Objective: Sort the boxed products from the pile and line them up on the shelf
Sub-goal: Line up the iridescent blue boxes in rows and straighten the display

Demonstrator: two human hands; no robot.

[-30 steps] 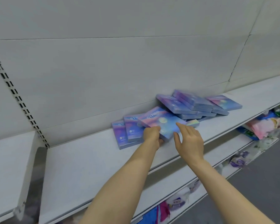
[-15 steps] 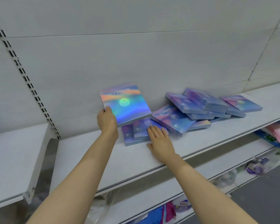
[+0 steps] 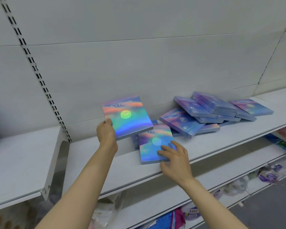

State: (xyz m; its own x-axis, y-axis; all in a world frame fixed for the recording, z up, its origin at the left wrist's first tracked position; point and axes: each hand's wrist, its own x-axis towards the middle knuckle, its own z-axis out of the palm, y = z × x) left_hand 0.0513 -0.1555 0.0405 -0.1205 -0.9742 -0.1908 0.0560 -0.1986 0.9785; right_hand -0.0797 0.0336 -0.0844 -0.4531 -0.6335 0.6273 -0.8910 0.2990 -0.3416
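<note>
Barely begun: left hand (image 3: 106, 133) gripping one raised box (image 3: 125, 116), right hand (image 3: 175, 158) flat-fingered on another box (image 3: 153, 146), pile (image 3: 210, 111) unsorted on the shelf (image 3: 92, 156).

**One box lifted, another pulled forward**

My left hand (image 3: 106, 134) picked a holographic box (image 3: 126, 116) off the near end of the pile (image 3: 210, 111) and raised it upright in front of the back panel. My right hand (image 3: 174, 160) left the pile's edge, landed on a second box (image 3: 153, 143) and drew it toward the shelf (image 3: 92, 161) front.
</note>
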